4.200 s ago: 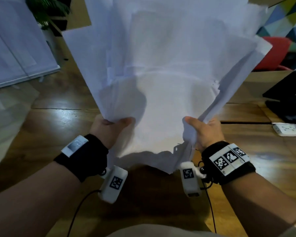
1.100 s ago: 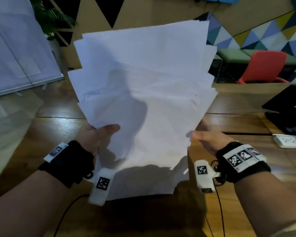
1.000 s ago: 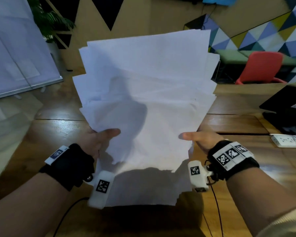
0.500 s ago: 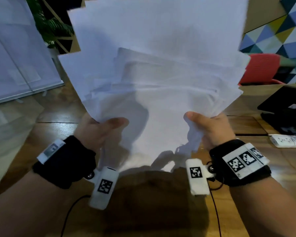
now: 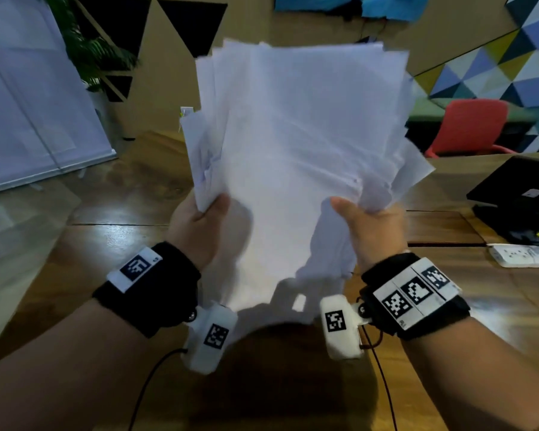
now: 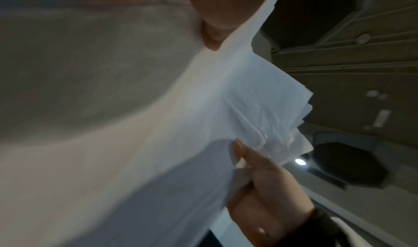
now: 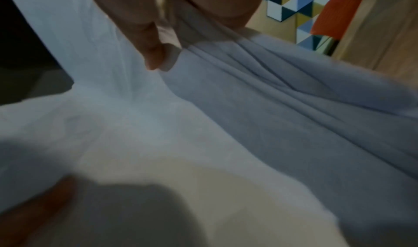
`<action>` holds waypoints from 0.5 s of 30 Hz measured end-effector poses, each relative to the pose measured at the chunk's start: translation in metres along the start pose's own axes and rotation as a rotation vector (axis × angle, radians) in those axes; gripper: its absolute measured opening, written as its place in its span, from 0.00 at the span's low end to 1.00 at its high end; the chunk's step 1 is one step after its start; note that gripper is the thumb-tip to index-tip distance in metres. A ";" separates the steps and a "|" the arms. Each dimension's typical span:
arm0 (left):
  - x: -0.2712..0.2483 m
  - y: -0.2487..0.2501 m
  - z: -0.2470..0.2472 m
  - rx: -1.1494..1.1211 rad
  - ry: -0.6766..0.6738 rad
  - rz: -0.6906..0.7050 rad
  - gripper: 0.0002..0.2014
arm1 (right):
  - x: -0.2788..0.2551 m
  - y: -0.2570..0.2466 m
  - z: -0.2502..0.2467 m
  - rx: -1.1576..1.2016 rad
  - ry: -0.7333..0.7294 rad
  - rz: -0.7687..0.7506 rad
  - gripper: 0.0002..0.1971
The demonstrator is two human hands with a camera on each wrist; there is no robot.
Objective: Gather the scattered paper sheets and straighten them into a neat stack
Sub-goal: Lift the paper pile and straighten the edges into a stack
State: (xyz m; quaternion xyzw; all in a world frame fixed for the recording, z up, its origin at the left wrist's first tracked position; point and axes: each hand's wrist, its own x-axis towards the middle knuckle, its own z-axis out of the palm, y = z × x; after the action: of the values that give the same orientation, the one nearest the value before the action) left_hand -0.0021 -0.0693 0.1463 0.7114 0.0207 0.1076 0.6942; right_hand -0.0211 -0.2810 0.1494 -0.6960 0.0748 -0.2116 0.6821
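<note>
I see a room with a wall of colored triangles far off, a red chair (image 5: 467, 126) at the far right, a green plant (image 5: 87, 54) at the far left, and a brown wooden table (image 5: 122, 219) under my arms. A white power strip (image 5: 521, 256) lies on the table at the right, near a black thing I cannot name. My left hand (image 5: 196, 228) and my right hand (image 5: 374, 231) hold the bunch of paper sheets (image 5: 299, 157) up in the air above the table, not touching it. Each hand has its thumb pressed on the near face of the sheets and, I think, its fingers curled behind, so both are clamped on the low part of the bunch. The sheets stand up tall, with the long side going from near and low to far and high. The top edges are not even, and some corners stick out at the right side. To do this step well, I think I should loosen my hold a bit, tap the low edge down on the table so the sheets slide level, then turn the bunch and tap a long side too. If I squeeze too hard, the sheets will crease and will not slide.
</note>
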 end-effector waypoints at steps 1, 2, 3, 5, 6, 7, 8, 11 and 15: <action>-0.003 0.004 0.001 0.022 0.012 0.060 0.02 | -0.001 -0.004 0.003 0.018 0.012 -0.063 0.19; -0.005 0.007 0.003 0.036 0.004 0.115 0.02 | -0.003 -0.009 0.007 0.045 0.027 -0.118 0.17; -0.007 0.008 0.003 0.036 -0.015 0.153 0.02 | -0.007 -0.013 0.009 0.058 0.029 -0.170 0.14; -0.012 0.011 0.007 0.095 -0.035 0.224 0.06 | -0.012 -0.015 0.010 0.054 0.016 -0.243 0.12; -0.013 0.012 0.008 0.121 -0.040 0.238 0.08 | -0.014 -0.018 0.011 0.026 -0.002 -0.258 0.14; -0.011 0.007 0.007 0.141 -0.036 0.228 0.12 | -0.015 -0.016 0.010 0.024 -0.023 -0.263 0.13; -0.010 0.005 0.005 0.164 -0.015 0.209 0.17 | -0.017 -0.013 0.009 0.032 -0.035 -0.241 0.05; -0.002 -0.005 -0.002 0.119 0.014 0.118 0.24 | -0.016 0.002 0.005 0.162 -0.030 -0.091 0.27; 0.007 -0.016 -0.005 0.169 0.062 -0.050 0.15 | -0.013 0.008 0.000 0.093 -0.037 -0.048 0.21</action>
State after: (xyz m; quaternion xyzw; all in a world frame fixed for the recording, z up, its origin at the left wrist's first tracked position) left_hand 0.0061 -0.0627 0.1311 0.7631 0.0691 0.1102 0.6331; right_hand -0.0315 -0.2762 0.1391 -0.6688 0.0355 -0.2185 0.7097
